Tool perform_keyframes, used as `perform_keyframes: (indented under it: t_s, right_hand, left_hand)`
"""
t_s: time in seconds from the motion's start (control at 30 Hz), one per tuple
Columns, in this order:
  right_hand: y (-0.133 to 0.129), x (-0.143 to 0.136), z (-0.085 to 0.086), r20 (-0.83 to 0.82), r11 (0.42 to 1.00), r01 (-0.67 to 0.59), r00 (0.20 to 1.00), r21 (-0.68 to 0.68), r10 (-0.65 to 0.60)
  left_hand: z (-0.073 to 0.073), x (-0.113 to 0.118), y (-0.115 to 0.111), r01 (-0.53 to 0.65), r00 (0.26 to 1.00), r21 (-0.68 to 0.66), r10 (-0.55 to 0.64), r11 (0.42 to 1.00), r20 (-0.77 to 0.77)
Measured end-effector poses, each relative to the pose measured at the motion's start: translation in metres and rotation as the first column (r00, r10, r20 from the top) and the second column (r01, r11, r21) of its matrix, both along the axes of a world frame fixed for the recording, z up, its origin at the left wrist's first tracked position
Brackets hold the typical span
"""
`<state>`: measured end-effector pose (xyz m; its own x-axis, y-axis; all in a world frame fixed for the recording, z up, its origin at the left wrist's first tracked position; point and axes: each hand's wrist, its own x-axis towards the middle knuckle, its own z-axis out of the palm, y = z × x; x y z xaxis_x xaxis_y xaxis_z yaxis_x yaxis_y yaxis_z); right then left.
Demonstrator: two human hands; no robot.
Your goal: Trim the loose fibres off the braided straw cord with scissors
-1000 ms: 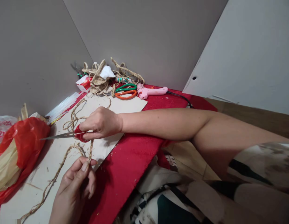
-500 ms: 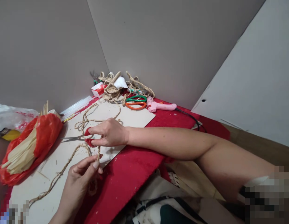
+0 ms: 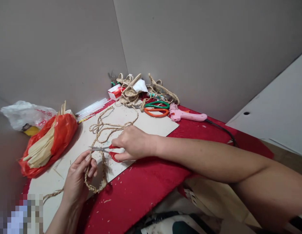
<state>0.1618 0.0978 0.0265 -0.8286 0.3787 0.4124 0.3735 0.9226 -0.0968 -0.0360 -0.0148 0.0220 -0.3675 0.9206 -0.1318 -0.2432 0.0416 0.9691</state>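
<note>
Orange-red bag point(image 3: 65, 130) of pale husks, at the far left of the white board point(image 3: 79, 146). Left hand point(image 3: 79, 175): thumb and forefinger pinched on rope, other fingers curled. Rope point(image 3: 104, 169), braided, tan: held over the board's near edge, a loop hanging below the pinch; at the fingertips its long axis runs from near to far, toward loose coils on the board. Scissors point(image 3: 105, 149): long axis crosswise, tips pointing left to the rope just beside the left fingertips — touching or merely close, cannot tell; blades seemingly a little parted. Handling advice, as judged: keep the rope taut and square to the blades, set it deeper than the tips, and draw the left fingertips back before closing. Right hand point(image 3: 132, 143): gripping the red handles, digits spread with them, palm turned down. Glue gun point(image 3: 187, 115), pink — farther right, on red cloth point(image 3: 131, 195), lying idle.
</note>
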Motion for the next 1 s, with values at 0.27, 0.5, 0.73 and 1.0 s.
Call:
perform_keyframes:
  t_s: [0.27,0.5,0.73,1.0]
  right_hand:
    - [-0.0044,-0.0060,-0.0060,0.170,0.996,0.016,0.985,0.092,-0.031]
    - [-0.0057,-0.0089,-0.0065,0.150,0.997,0.038,0.987,0.067,-0.048]
    - [-0.0020,-0.0057,-0.0033,0.169,0.995,0.100,0.981,0.007,-0.100]
    - [-0.0048,-0.0060,-0.0097,0.139,0.996,0.002,0.990,0.089,-0.014]
  left_hand:
    - [-0.0006,0.0074,-0.0003,-0.055,0.998,-0.029,0.054,0.998,-0.025]
    - [0.0005,0.0093,-0.0014,-0.092,0.994,-0.057,0.088,0.994,-0.065]
    - [0.0012,0.0093,0.0001,-0.138,0.986,-0.032,0.134,0.990,-0.098]
    - [0.0018,0.0101,-0.0025,-0.127,0.986,-0.050,0.121,0.991,-0.112]
